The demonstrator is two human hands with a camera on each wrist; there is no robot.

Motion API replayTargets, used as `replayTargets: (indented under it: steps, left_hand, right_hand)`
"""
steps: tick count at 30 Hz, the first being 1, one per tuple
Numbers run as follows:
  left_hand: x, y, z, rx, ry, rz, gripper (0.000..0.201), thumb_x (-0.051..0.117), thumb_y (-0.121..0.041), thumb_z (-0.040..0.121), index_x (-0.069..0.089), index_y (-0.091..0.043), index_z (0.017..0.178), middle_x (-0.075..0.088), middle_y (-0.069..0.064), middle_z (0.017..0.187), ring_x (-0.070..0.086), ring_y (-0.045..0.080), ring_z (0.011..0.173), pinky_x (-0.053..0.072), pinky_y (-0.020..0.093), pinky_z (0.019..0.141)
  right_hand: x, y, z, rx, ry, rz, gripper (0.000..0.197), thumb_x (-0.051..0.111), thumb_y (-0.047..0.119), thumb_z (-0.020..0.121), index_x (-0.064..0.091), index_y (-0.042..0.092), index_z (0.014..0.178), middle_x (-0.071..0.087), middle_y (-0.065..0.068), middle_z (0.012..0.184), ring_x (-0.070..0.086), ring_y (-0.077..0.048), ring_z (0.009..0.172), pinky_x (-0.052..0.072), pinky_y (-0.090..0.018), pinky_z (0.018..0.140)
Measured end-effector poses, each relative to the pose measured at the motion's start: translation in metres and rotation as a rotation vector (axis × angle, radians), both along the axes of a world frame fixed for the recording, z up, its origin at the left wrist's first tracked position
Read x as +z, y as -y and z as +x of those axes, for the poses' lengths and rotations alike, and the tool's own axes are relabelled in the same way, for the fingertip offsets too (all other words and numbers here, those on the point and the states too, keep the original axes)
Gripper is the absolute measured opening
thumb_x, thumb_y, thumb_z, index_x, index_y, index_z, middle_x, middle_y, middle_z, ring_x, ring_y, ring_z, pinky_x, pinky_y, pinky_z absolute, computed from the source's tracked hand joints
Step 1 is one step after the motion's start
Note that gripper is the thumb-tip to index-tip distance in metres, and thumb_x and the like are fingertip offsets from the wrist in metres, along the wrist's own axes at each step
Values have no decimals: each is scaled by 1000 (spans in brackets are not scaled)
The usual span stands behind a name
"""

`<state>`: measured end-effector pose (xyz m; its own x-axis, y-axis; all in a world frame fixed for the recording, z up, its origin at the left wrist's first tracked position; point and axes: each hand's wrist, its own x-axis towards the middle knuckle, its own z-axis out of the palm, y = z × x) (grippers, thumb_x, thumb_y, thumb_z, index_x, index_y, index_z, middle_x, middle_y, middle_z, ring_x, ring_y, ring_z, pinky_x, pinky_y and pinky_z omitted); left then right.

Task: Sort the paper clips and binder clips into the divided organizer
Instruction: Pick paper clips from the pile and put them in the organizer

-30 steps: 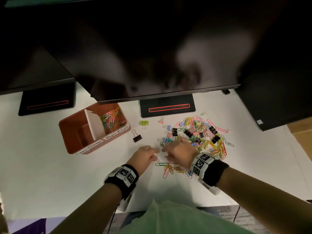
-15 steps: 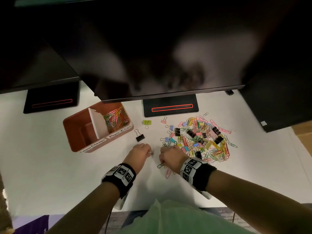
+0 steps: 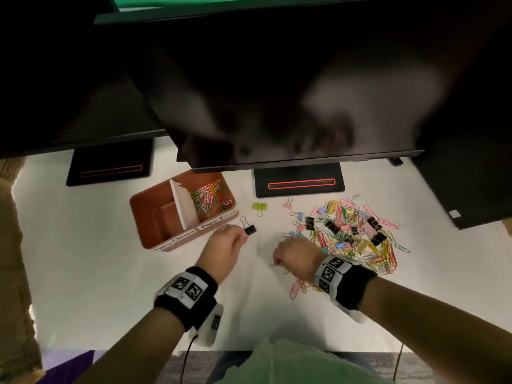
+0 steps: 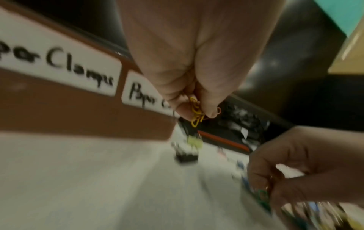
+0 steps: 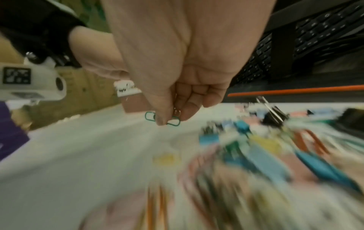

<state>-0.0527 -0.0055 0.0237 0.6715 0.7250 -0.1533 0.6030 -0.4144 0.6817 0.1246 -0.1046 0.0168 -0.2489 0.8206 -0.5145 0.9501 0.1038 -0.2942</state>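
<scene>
Organizer (image 3: 163, 239) is the reference: brown box, white divider, labels on its near wall. Its right cell already holds paper clips (image 3: 209, 199); the left cell looks empty.

Left hand (image 3: 224, 249) sits just right of the organizer's near-right corner, fingers curled, pinching a small bunch of yellow clips (image 4: 196, 114) between thumb and fingertips, the clips poking out below the tips. Judgement: carry it over the right cell, get clear above the wall, then release, since a low drop risks clips bouncing off the rim or landing past the divider.

Right hand (image 3: 295, 259) is further right of the organizer, at the near-left edge of the mixed pile (image 3: 357, 234). Thumb and forefinger are closed on 1 green clip (image 5: 163, 119), held crosswise with both ends sticking out; a silver one may be tucked behind, hard to tell.

Black binder clip (image 3: 249, 230) lies loose on the table (image 3: 83, 273) beside the left fingertips – not gripped. It belongs in the left cell.
</scene>
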Motion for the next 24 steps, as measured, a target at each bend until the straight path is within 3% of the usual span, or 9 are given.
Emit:
replayTargets:
  steps: [3, 5, 9, 11, 13, 15, 18, 21, 24]
  left_hand:
    - [36, -33, -11, 162, 107, 83, 3, 60, -14, 87, 62, -14, 90, 61, -1, 82, 57, 13, 73, 46, 24, 67]
    - [49, -59, -15, 271, 139, 127, 6, 63, -14, 85, 63, -13, 91, 63, 0, 86, 60, 15, 77, 48, 27, 71]
    - [46, -95, -16, 400, -20, -13, 19, 61, -20, 87, 63, -13, 105, 65, 3, 102, 60, 17, 94, 50, 33, 84]
    - [42, -97, -18, 352, -90, -35, 27, 56, -18, 90, 59, -10, 116, 63, 9, 117, 58, 21, 106, 46, 34, 96]
    - [46, -90, -19, 271, -91, 54, 30, 52, -14, 91, 57, -11, 121, 57, 9, 123, 55, 23, 112, 43, 35, 101]
    - [52, -76, -17, 162, 34, 140, 30, 52, -12, 90, 59, -14, 119, 57, 4, 119, 56, 19, 109, 45, 33, 98]
    - [55, -49, -2, -20, 187, 108, 25, 55, -11, 89, 62, -17, 112, 57, -3, 108, 57, 10, 98, 48, 24, 89]
    - [45, -23, 30, -139, 205, 36, 23, 55, -16, 89, 60, -21, 111, 55, -7, 105, 56, 5, 94, 49, 22, 83]
    - [31, -3, 71, -212, 155, -4, 26, 55, -20, 89, 56, -22, 115, 54, -5, 111, 53, 6, 98, 45, 22, 86]
  right_hand:
    - [29, -37, -10, -148, -161, 163, 21, 47, 19, 95, 61, 16, 109, 64, -5, 110, 57, -24, 102, 45, -35, 91]
    - [46, -70, -24, -209, -224, 263, 21, 48, 20, 93, 62, 17, 109, 63, -6, 111, 57, -25, 103, 44, -36, 92]
    - [61, -131, -50, -357, -203, 243, 28, 54, 24, 91, 57, 12, 116, 60, -11, 117, 58, -30, 106, 47, -37, 91]
    - [59, -142, -56, -416, -213, 212, 36, 58, 27, 90, 52, 11, 122, 60, -12, 120, 58, -30, 109, 47, -38, 91]
    - [57, -137, -54, -455, -277, 255, 41, 58, 28, 90, 50, 14, 127, 59, -11, 123, 57, -28, 111, 47, -38, 93]
    - [53, -116, -43, -458, -343, 373, 36, 57, 28, 91, 54, 17, 125, 61, -7, 120, 59, -24, 106, 48, -36, 93]
    - [43, -68, -10, -465, -317, 494, 24, 59, 27, 89, 63, 19, 111, 66, -2, 107, 62, -22, 99, 48, -34, 88]
    - [33, -15, 40, -587, -188, 444, 24, 59, 30, 89, 64, 20, 111, 66, -2, 105, 62, -22, 98, 48, -34, 87]
    - [26, 25, 89, -765, -61, 361, 30, 57, 34, 89, 61, 22, 116, 63, -5, 110, 58, -26, 105, 47, -38, 92]
